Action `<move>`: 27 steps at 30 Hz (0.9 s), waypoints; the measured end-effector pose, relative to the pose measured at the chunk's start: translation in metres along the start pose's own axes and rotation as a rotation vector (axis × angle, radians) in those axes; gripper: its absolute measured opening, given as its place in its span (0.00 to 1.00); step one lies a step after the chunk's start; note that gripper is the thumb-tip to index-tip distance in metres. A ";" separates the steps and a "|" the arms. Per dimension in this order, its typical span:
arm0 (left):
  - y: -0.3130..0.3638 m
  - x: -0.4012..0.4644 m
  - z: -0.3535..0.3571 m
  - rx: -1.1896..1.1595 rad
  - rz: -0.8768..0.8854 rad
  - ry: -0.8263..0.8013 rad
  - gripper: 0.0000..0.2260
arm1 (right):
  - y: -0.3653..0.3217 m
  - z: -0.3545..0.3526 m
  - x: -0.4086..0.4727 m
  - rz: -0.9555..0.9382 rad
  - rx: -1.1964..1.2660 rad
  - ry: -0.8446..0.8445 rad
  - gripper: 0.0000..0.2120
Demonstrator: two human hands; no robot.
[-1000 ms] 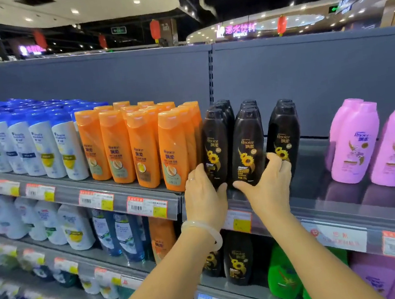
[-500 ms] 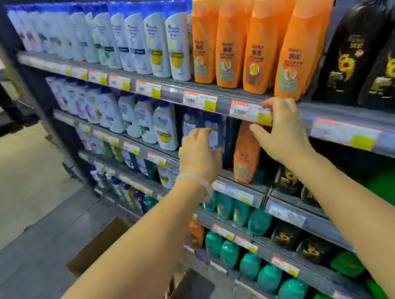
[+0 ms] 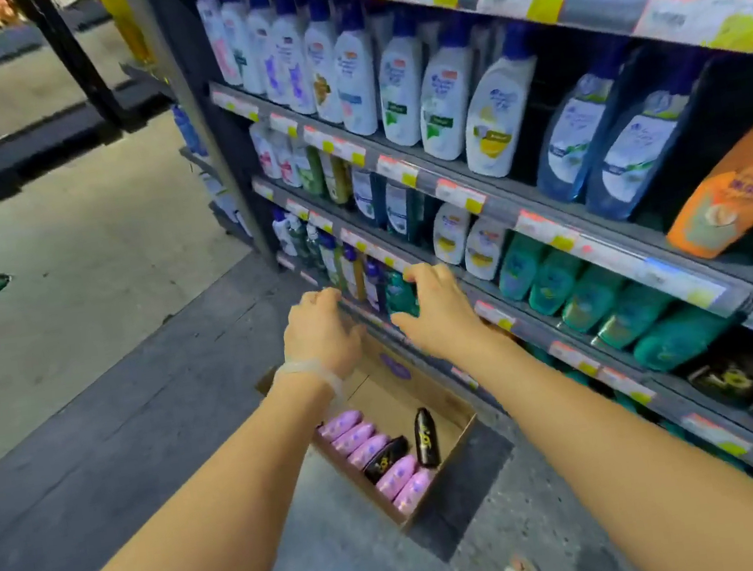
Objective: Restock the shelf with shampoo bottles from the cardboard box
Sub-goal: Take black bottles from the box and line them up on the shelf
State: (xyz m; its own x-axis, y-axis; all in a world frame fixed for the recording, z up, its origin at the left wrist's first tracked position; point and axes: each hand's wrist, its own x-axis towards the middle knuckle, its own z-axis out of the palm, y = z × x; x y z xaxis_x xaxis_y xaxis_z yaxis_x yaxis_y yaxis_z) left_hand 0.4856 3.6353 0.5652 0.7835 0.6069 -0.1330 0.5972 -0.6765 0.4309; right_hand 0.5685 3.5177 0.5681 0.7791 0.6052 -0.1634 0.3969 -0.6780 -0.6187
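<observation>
Head view: the fingers of both hands are loosely bent and grasp nothing. The left hand [image 3: 321, 335] and the right hand [image 3: 440, 312] now hang low in front of the lower shelf rows, above the cardboard box [image 3: 448, 412]; half a second ago they were higher, near the orange bottles, and one second ago they touched the black bottles on the upper shelf. A pale bracelet [image 3: 309, 373] sits on the left wrist.

The box stands open on the grey floor [image 3: 100, 456], just beside the shelf [image 3: 639, 260]. Inside lie pink shampoo bottles [image 3: 378, 457] in a row and two black bottles [image 3: 425, 437]. Behind the right hand stand green bottles [image 3: 592, 300], with white bottles [image 3: 437, 104] higher up. The picture is blurred.
</observation>
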 end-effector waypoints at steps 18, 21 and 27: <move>-0.166 0.153 0.266 0.112 -0.213 -0.527 0.22 | 0.199 0.265 0.148 0.577 0.048 -0.380 0.24; -0.198 0.173 0.340 0.125 -0.245 -0.609 0.22 | 0.245 0.330 0.161 0.657 0.044 -0.403 0.23; -0.266 0.203 0.497 0.148 -0.251 -0.724 0.24 | 0.333 0.465 0.196 0.773 0.040 -0.375 0.22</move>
State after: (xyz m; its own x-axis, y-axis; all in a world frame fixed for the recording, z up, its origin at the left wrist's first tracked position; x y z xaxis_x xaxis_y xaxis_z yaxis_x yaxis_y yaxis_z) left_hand 0.5707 3.7312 -0.0197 0.5082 0.3601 -0.7824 0.7481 -0.6347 0.1937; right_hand 0.6278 3.6040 -0.0270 0.6091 0.0824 -0.7888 -0.2022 -0.9456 -0.2549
